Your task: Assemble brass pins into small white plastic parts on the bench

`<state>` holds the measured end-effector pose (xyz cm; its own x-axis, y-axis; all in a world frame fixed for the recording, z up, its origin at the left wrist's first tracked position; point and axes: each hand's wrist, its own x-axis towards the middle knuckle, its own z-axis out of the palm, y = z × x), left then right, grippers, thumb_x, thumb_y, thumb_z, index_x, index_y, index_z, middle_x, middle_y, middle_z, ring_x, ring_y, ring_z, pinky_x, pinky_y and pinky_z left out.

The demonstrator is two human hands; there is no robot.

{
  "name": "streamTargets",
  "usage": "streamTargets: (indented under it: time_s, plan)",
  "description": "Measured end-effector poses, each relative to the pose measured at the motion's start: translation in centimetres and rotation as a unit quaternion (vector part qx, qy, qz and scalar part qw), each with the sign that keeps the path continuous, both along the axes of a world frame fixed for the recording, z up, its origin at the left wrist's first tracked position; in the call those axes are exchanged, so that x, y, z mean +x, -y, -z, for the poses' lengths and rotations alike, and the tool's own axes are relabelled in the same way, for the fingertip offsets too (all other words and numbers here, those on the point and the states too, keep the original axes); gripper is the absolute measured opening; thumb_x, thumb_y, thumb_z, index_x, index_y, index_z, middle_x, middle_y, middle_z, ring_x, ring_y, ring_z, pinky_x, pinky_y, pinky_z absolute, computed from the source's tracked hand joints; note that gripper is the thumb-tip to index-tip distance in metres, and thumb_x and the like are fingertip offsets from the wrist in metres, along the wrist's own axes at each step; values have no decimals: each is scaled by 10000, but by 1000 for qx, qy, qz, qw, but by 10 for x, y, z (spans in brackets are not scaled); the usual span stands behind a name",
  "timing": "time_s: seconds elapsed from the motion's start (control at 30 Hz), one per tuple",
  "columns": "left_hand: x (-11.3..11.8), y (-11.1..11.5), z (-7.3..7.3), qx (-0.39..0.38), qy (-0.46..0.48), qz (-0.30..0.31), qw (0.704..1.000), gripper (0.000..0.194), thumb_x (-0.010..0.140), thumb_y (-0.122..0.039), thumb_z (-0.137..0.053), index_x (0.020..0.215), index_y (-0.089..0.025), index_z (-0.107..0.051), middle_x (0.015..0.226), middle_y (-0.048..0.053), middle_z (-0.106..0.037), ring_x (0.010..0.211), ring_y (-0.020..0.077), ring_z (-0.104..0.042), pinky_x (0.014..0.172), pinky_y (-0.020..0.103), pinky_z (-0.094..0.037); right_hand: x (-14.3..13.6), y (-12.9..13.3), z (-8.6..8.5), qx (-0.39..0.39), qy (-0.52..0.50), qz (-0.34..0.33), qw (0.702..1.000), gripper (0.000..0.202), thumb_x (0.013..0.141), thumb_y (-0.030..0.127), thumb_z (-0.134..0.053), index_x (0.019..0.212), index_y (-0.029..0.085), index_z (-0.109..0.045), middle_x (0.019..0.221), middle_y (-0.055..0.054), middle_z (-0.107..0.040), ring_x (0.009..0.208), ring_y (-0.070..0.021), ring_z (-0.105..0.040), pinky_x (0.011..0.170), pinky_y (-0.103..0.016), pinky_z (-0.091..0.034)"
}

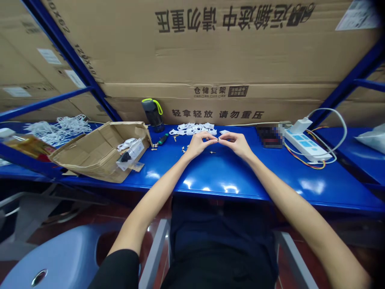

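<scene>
Tiny part [218,139] pinched over the blue tabletop [210,171]

From my distant post I see the left hand [199,144] and right hand [237,143] meet at thumb and forefinger, both pinching it between them. It is too small for me to tell its long axis or direction. Nearer me, 1 loose fitting [213,152] lies roughly left to right. A green-handled screwdriver [163,139] slants, handle away from me.

The tabletop [212,172] is blue, the pieces [190,131] white.
</scene>
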<state>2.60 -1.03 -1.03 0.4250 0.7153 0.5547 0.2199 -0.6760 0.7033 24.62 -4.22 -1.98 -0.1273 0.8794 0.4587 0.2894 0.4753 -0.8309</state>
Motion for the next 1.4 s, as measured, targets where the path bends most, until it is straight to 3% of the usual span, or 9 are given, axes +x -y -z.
streamTargets:
  time_s: [0.3, 0.73, 1.07, 1.4]
  plan:
    - [-1, -1, -1, -10, -5, -10, 1000, 216, 910, -401, -789, 943, -194, -843, 942, 67, -776, 884, 206, -663, 865, 359, -526, 2, 1, -2, -18, -8, 11, 1000, 360, 791, 551, -840, 941, 223, -857, 970, -66, -826, 970, -298, -756, 937, -427, -574]
    - [-1, -1, 1, -1, -14, -7, 1000, 132, 892, -354, -808, 925, -232, -846, 894, 48, -765, 844, 202, -649, 863, 369, -530, 0, 1, 1, 3, 20, 9, 1000, 297, 838, 492, -816, 895, 203, -846, 924, -65, -813, 849, -254, -729, 818, -374, -559]
    - [-1, -5, 4, 5, 10, -2, 1000, 281, 847, -498, -832, 867, -217, -836, 869, 56, -761, 814, 199, -650, 801, 360, -535, -1, 2, 1, 7, 23, 7, 1000, 315, 829, 540, -815, 890, 233, -851, 914, -51, -815, 847, -257, -739, 795, -365, -560]
    - [-3, -4, 6, -3, -28, -13, 1000, 190, 876, -384, -832, 886, -194, -837, 876, 55, -764, 813, 199, -646, 825, 353, -522, -5, 7, 1, 4, 37, 3, 999, 382, 828, 603, -781, 872, 227, -836, 898, -61, -815, 836, -266, -743, 813, -384, -584]
